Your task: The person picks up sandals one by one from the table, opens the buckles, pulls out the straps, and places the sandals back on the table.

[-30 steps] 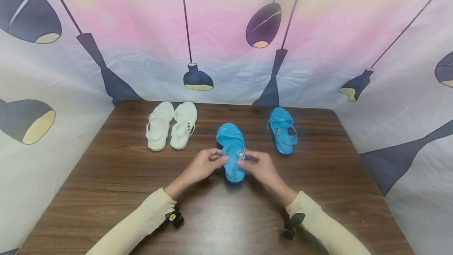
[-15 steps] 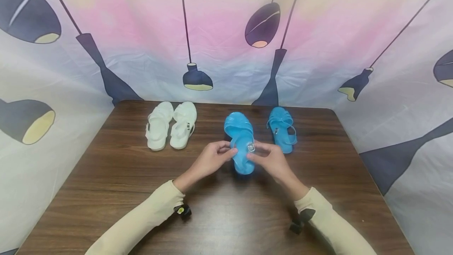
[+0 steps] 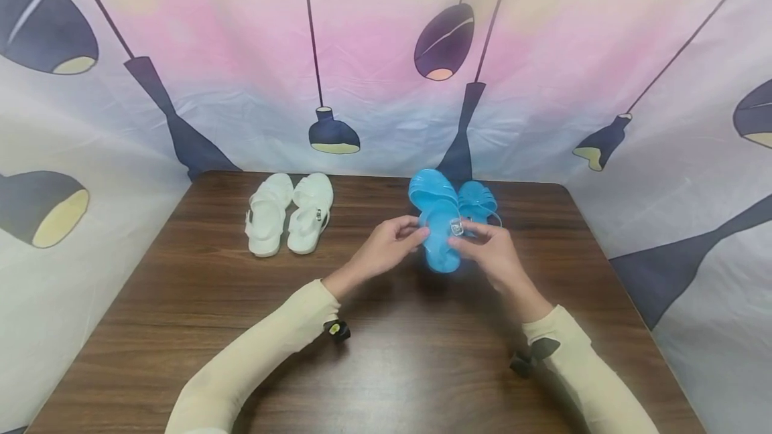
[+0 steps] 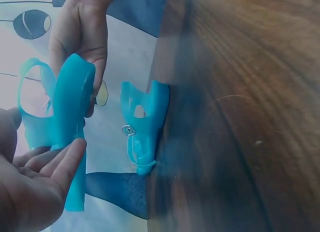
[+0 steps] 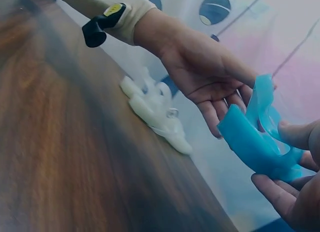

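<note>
A blue sandal with a silver buckle is held up above the table between both hands, toe pointing away. My left hand grips its left side, thumb on top and fingers under the sole. On the buckle side, my right hand pinches it between thumb and fingers. In the left wrist view the raised sandal stands clear of the tabletop. The second blue sandal rests on the table behind it, partly hidden by the raised sandal and the right hand.
Two white sandals lie side by side at the back left of the brown wooden table. A fabric backdrop printed with hanging lamps encloses the table's back and sides. Each sleeve carries a small black wrist camera.
Both hands have carried the blue sandal to the right and toward the back of the table, so it now overlaps the other blue sandal in the head view. The white sandals stay put.
</note>
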Demonstrator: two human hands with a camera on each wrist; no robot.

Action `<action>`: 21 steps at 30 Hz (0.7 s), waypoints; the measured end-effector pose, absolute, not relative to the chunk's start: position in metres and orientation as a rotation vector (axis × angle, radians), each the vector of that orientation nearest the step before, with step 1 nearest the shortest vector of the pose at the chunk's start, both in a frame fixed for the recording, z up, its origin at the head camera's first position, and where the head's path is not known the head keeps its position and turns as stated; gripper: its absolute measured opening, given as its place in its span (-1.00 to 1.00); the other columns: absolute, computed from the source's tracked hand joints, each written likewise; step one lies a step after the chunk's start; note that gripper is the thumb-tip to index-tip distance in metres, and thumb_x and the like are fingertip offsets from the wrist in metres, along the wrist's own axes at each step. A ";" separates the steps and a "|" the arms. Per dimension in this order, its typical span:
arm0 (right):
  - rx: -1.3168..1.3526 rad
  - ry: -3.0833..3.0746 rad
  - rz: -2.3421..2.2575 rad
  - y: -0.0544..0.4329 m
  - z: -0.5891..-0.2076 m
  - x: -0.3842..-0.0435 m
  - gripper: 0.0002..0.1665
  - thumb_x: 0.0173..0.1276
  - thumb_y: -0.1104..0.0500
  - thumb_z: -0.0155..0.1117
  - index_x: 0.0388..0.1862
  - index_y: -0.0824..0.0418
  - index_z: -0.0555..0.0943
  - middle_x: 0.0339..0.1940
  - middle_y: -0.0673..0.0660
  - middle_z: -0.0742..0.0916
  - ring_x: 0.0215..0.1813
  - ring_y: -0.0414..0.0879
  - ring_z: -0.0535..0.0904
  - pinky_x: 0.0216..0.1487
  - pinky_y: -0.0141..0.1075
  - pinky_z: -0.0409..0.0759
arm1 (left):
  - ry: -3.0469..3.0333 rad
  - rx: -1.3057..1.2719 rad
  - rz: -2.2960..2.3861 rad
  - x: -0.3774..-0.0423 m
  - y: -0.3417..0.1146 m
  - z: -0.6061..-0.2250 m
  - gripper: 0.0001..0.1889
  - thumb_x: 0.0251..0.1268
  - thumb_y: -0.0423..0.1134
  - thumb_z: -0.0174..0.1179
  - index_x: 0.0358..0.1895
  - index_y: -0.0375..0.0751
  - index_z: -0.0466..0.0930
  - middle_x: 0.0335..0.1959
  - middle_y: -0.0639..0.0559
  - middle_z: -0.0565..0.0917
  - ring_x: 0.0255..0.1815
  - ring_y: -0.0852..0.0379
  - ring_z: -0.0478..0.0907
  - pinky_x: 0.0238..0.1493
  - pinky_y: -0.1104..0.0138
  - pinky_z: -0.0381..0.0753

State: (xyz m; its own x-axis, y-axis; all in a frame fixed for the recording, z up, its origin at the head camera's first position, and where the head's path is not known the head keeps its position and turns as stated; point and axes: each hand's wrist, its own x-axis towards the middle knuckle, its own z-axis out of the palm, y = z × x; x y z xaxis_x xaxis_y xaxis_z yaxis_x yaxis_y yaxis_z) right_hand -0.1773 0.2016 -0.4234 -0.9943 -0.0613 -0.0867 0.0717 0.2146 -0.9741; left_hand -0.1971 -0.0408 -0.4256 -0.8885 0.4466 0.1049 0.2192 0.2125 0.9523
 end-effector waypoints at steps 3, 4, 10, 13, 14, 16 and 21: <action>0.043 2.395 -1.901 0.212 -0.421 -0.181 -0.14 0.22 -0.05 0.59 0.40 0.29 0.52 0.31 0.29 0.63 0.18 0.11 0.69 0.11 -0.13 0.68 | 2.244 0.684 1.756 -0.203 -0.032 -0.425 -0.45 0.54 0.04 0.16 0.35 -0.30 0.48 0.17 -0.19 0.68 0.11 -0.16 0.70 0.10 0.01 0.69; 0.052 2.407 -1.894 0.216 -0.420 -0.182 -0.14 0.22 -0.06 0.58 0.40 0.29 0.52 0.32 0.29 0.62 0.18 0.11 0.69 0.10 -0.13 0.68 | 2.230 0.696 1.761 -0.205 -0.029 -0.426 -0.45 0.55 0.03 0.16 0.36 -0.31 0.47 0.18 -0.20 0.67 0.12 -0.16 0.70 0.11 -0.01 0.68; 0.128 2.417 -1.892 0.232 -0.415 -0.188 -0.14 0.25 -0.06 0.56 0.42 0.30 0.50 0.42 0.31 0.53 0.24 0.21 0.62 0.19 -0.06 0.62 | 2.190 0.759 1.792 -0.214 -0.016 -0.431 -0.49 0.59 0.00 0.10 0.38 -0.26 0.45 0.20 -0.18 0.66 0.15 -0.06 0.68 0.13 -0.01 0.67; 0.180 2.427 -1.874 0.241 -0.413 -0.188 -0.10 0.26 -0.10 0.55 0.45 0.29 0.47 0.46 0.31 0.49 0.29 0.23 0.59 0.26 -0.01 0.57 | 2.191 0.784 1.814 -0.219 -0.012 -0.438 -0.53 0.60 -0.01 0.08 0.34 -0.26 0.48 0.20 -0.16 0.66 0.18 -0.09 0.66 0.14 0.03 0.67; 0.194 2.427 -1.877 0.243 -0.413 -0.188 -0.10 0.25 -0.11 0.55 0.45 0.29 0.47 0.46 0.31 0.48 0.29 0.23 0.59 0.26 0.00 0.57 | 2.201 0.777 1.810 -0.220 -0.010 -0.441 -0.54 0.60 0.00 0.08 0.33 -0.23 0.49 0.20 -0.12 0.66 0.18 -0.07 0.66 0.14 0.07 0.67; 0.212 2.435 -1.874 0.250 -0.411 -0.188 -0.08 0.26 -0.12 0.54 0.46 0.29 0.45 0.47 0.31 0.47 0.27 0.19 0.60 0.28 0.01 0.55 | 2.210 0.765 1.791 -0.223 -0.007 -0.446 -0.52 0.57 0.03 0.12 0.32 -0.22 0.50 0.22 -0.08 0.65 0.21 -0.02 0.65 0.17 0.12 0.66; 0.248 2.462 -1.886 0.269 -0.407 -0.189 -0.09 0.29 -0.12 0.51 0.49 0.28 0.42 0.50 0.31 0.44 0.21 0.11 0.64 0.30 0.01 0.53 | 2.257 0.763 1.686 -0.233 0.003 -0.459 -0.38 0.42 0.13 0.27 0.39 -0.15 0.46 0.34 -0.10 0.57 0.28 0.04 0.60 0.20 0.17 0.64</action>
